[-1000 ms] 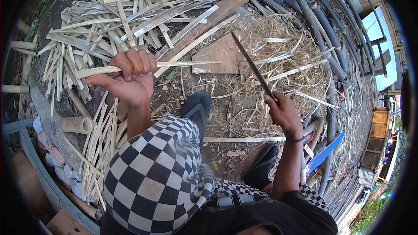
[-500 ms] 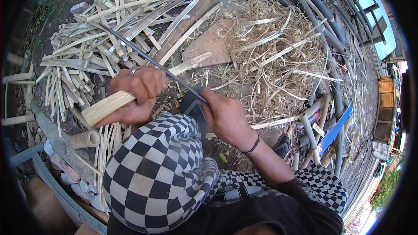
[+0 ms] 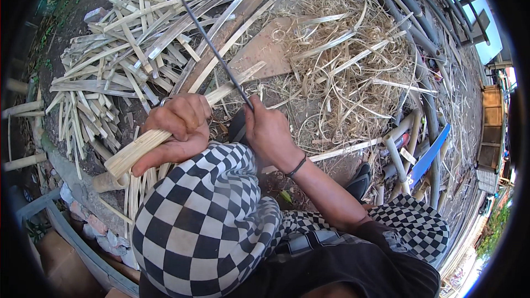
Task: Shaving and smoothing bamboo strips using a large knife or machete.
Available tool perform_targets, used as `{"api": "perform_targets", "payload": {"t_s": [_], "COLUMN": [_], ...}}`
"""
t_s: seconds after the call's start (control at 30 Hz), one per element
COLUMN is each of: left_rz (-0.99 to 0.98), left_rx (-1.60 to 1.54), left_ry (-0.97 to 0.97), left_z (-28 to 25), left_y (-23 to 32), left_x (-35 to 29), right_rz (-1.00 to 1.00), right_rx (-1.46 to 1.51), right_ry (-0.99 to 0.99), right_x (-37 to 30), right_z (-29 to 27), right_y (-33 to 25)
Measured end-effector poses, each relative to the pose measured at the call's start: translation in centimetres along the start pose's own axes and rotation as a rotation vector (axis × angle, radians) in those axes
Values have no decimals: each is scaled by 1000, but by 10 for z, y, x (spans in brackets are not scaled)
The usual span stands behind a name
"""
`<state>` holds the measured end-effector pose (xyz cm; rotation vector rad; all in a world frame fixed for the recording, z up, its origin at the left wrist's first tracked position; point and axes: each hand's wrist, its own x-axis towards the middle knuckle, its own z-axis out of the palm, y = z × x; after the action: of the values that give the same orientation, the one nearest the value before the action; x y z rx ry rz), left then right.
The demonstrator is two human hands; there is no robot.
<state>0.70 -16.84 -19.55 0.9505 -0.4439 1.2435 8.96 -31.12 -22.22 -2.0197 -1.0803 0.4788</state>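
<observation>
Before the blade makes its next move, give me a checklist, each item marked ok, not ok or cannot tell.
1. Wooden strip gripped: ok; the left hand is closed around it, with an end jutting out on either side.
2. Knife held: ok; the right hand is closed on its near end, and the tip points away from the body.
3. Blade touching the strip: cannot tell; they cross in this view, but contact is unclear.
4. Hands protected: not ok; both are bare.
5. Leg well away: not ok, I'd say; the checkered trousers appear right beside both hands.
6. Edge sharp: cannot tell.
</observation>
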Motion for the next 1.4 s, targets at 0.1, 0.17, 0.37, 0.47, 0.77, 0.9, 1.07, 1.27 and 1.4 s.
{"api": "perform_targets", "payload": {"t_s": [0.1,0.17,0.37,0.47,0.77,0.9,1.07,1.27,1.4], "left_rz": [32,32,49,44,55,67,91,48,75], "left_rx": [12,5,118,142,68,102,87,218,239], "left_ry": [-70,-40,152,97,205,223,343,285,355], "left_z": [3,4,1,-1,5,3,9,3,11], "left_y": [5,5,15,8,7,14,13,17,20], "left_x": [0,-1,-4,-8,-6,-5,-3,-9,1], "right_rz": [161,-8,143,125,62,10,-86,141,-26], "right_rx": [-23,31,-32,-94,-74,-121,-83,-303,-42], "right_ry": [-189,-107,-13,-146,-18,-66,30,-69,-63], "right_x": [5,-2,22,27,40,35,26,49,29], "right_z": [-17,-15,24,-5,26,10,32,22,22], "right_y": [-1,-22,29,33,65,13,47,95,48]}}
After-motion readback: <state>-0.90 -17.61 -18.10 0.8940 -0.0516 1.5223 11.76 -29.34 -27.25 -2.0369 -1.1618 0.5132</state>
